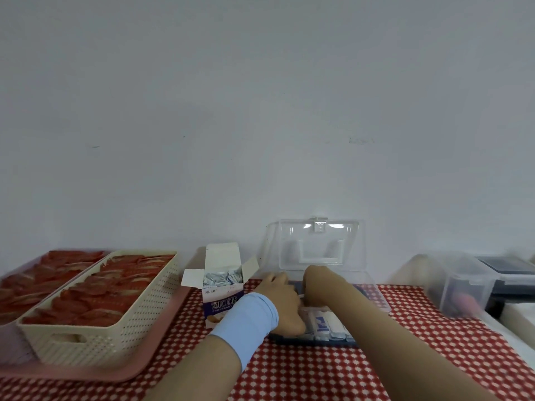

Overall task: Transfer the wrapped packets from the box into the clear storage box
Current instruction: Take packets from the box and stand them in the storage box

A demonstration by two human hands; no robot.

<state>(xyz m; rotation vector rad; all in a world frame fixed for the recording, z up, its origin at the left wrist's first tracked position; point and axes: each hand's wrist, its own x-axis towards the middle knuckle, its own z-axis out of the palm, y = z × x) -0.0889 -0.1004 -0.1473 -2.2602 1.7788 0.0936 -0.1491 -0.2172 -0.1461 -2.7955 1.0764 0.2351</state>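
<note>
Here the left hand (282, 302) and right hand (312, 286) sit inside the clear plastic storage box (373, 292) over white-and-blue wrapped packets (324, 324); whether the hands pinch anything cannot be told.

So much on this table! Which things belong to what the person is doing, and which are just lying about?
In use: cardboard box, wrapped packets in it, clear storage box with lid up, packets already inside, left hand, right hand.
Lying about: cream basket of red packets, pink tray under it, blurred clear tub at right.
</note>
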